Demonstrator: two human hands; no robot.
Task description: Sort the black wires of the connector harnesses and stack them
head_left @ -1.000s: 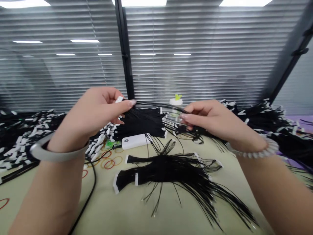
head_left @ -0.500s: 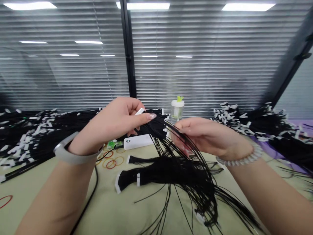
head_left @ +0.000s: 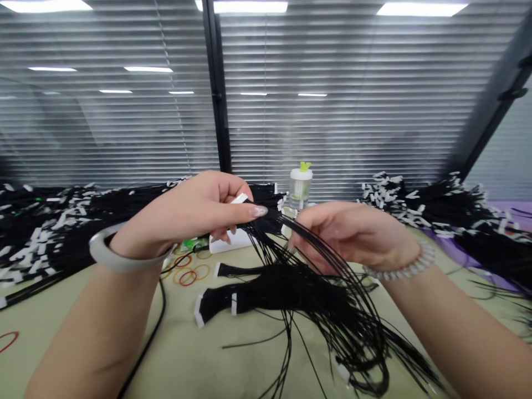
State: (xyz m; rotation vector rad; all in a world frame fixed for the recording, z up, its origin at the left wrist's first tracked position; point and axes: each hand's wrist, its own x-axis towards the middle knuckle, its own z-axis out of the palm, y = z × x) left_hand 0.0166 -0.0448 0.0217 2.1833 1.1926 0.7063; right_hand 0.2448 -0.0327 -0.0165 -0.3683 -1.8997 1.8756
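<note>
My left hand (head_left: 195, 213) is raised over the table and pinches the white-tagged end of a bunch of thin black cords (head_left: 332, 277) between thumb and fingers. The cords fan out and hang down to the right, curling onto the table. My right hand (head_left: 353, 235) is just right of the left, fingers curled in among the cords near their top. Below both hands lies a bundle of black cords with white tags (head_left: 266, 293) on the pale green table (head_left: 83, 343).
Big heaps of black tagged cords lie at the left (head_left: 50, 233) and right (head_left: 449, 210). Behind the hands are a white power bank (head_left: 233, 241), a small clear bottle with a green top (head_left: 300, 185), coloured rubber bands (head_left: 187, 274) and a black cable (head_left: 155, 316). Blinds close off the back.
Both hands came closer together and lower. The cords, stretched taut between the hands a second ago, now hang loose from the left hand and fan down over the table.
</note>
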